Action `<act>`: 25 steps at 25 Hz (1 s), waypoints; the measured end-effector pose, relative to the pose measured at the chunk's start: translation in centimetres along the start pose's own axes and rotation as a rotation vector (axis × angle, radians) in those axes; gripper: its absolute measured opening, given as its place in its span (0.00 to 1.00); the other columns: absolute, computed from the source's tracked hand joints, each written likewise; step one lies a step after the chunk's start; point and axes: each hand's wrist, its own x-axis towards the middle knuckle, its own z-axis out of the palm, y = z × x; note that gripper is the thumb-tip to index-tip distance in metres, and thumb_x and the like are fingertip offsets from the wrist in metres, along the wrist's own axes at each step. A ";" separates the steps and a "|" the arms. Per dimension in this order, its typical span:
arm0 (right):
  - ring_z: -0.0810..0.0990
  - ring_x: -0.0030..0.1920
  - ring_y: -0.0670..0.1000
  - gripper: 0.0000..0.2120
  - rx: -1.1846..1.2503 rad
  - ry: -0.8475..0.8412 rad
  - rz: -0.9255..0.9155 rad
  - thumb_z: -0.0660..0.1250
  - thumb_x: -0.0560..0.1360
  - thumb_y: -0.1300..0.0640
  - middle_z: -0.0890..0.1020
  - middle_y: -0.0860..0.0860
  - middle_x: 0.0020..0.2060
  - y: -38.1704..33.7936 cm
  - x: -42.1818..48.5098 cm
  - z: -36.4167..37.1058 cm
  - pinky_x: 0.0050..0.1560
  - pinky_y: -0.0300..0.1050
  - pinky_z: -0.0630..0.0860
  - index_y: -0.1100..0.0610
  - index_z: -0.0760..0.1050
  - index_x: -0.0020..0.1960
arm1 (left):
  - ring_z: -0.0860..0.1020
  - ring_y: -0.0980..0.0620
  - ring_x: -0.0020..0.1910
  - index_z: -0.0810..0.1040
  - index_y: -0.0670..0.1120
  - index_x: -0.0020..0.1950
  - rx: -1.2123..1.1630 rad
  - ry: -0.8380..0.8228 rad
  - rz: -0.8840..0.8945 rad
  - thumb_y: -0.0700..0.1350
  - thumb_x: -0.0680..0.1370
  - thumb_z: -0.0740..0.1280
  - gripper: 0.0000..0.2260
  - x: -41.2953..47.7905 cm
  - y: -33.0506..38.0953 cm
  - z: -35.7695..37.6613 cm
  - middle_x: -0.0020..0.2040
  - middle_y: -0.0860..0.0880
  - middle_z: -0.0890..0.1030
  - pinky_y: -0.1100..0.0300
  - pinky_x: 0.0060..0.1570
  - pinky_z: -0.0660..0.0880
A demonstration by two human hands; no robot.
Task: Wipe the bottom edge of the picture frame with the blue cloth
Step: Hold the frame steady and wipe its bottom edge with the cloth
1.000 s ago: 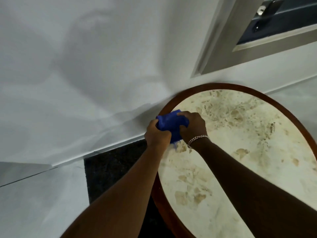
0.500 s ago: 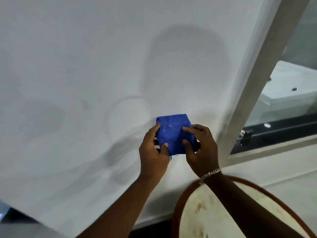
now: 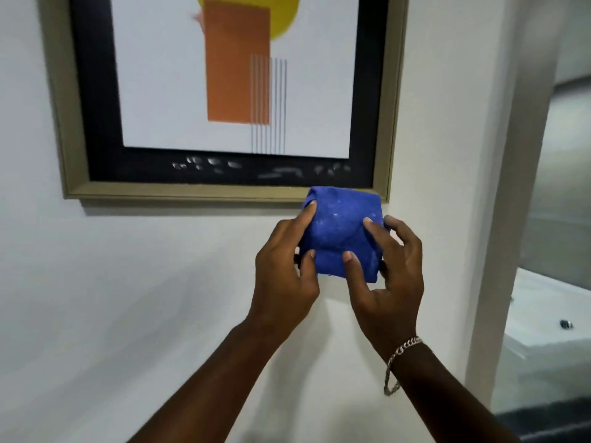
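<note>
A folded blue cloth (image 3: 340, 231) is held up in front of the white wall by both hands. My left hand (image 3: 283, 266) grips its left side and my right hand (image 3: 388, 273), with a chain bracelet at the wrist, grips its right side. The cloth's top overlaps the bottom edge (image 3: 192, 193) of the picture frame near its lower right corner; contact cannot be told. The frame is beige with a black mat and an orange and yellow abstract print.
A white wall (image 3: 128, 298) lies below the frame. At the right stands a pale door jamb (image 3: 511, 187), with a white bathtub (image 3: 553, 321) seen through the opening.
The view has tilted up from the round table to the picture frame. Both hands have lifted the cloth from the table's edge up to the frame's bottom right corner.
</note>
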 end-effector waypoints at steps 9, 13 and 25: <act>0.60 0.76 0.58 0.27 -0.400 -0.052 -0.213 0.59 0.76 0.63 0.65 0.59 0.74 -0.7 6.0 6.8 0.74 0.66 0.60 0.62 0.61 0.74 | 0.78 0.49 0.57 0.74 0.41 0.66 0.150 -0.164 0.191 0.35 0.75 0.65 0.19 10.0 0.6 -1.9 0.59 0.43 0.80 0.50 0.60 0.77; 0.62 0.76 0.55 0.26 -0.375 -0.015 -0.228 0.52 0.80 0.48 0.69 0.57 0.73 0.5 5.6 7.6 0.78 0.55 0.54 0.61 0.66 0.72 | 0.77 0.37 0.59 0.76 0.37 0.62 0.615 -0.178 0.632 0.36 0.74 0.65 0.16 16.1 -0.6 -6.1 0.59 0.37 0.80 0.42 0.59 0.76; 0.70 0.66 0.58 0.19 -0.393 0.269 -0.117 0.53 0.80 0.48 0.77 0.57 0.62 -0.4 6.0 11.8 0.71 0.62 0.62 0.56 0.71 0.65 | 0.50 0.44 0.79 0.51 0.44 0.78 1.221 -0.246 0.937 0.57 0.80 0.47 0.29 23.3 -2.7 -9.4 0.80 0.43 0.53 0.42 0.76 0.53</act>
